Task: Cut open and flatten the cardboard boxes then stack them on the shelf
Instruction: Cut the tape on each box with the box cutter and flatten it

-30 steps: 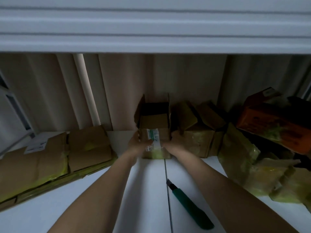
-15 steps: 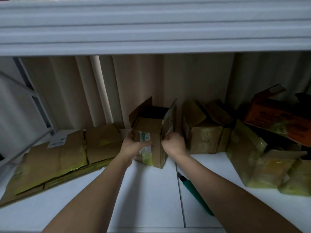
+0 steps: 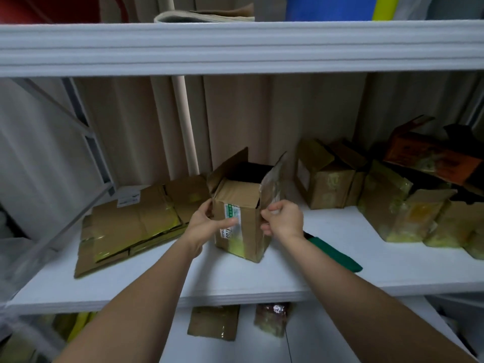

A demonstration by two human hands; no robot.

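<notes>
Two hands, left point(image 3: 207, 226) and right point(image 3: 284, 218), clamped on labelled box point(image 3: 241, 218) (print unreadable).

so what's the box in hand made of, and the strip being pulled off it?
Box: matte brown cardboard, creased flaps, paper label. Strip gripped by the right hand: probably clear plastic tape, glossy and see-through. Left hand steadies the box.

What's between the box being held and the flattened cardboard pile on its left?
Only the left hand gripping the box; behind it, the flattened pile nearly meets the box. Head view.

Left hand point(image 3: 207, 225) holds the open box point(image 3: 242, 213); right hand point(image 3: 284, 218) pinches its flap point(image 3: 272, 183).
</notes>
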